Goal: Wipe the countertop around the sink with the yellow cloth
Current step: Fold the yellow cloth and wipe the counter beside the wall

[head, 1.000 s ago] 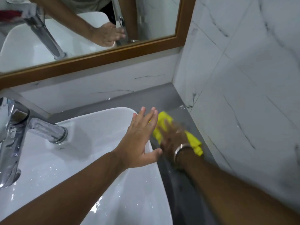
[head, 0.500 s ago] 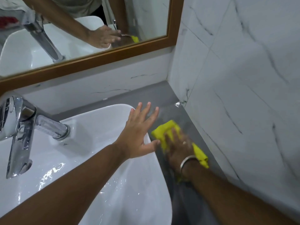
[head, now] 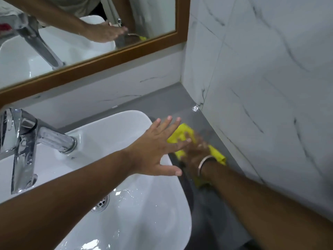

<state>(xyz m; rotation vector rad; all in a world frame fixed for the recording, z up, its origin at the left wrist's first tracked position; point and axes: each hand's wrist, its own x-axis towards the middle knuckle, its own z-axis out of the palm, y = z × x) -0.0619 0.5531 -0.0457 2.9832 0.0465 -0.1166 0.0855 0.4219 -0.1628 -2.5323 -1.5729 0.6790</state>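
A yellow cloth [head: 182, 135] lies flat on the grey countertop [head: 167, 101], in the narrow strip between the white sink [head: 115, 123] and the marble side wall. My right hand [head: 195, 154], blurred and wearing a metal bangle, presses down on the cloth. My left hand [head: 158, 148] hovers over the sink's right rim with fingers spread, holding nothing. The countertop near the wall corner looks wet and shiny.
A chrome tap [head: 23, 141] stands at the left over the basin, whose drain [head: 100, 204] sits in a wet bowl. A wood-framed mirror [head: 108, 56] hangs on the back wall. The marble wall [head: 261, 87] closes in the right side.
My right hand has slid the cloth back and forth along the strip beside the sink, now a little nearer the sink rim. My left hand stays spread over the rim.
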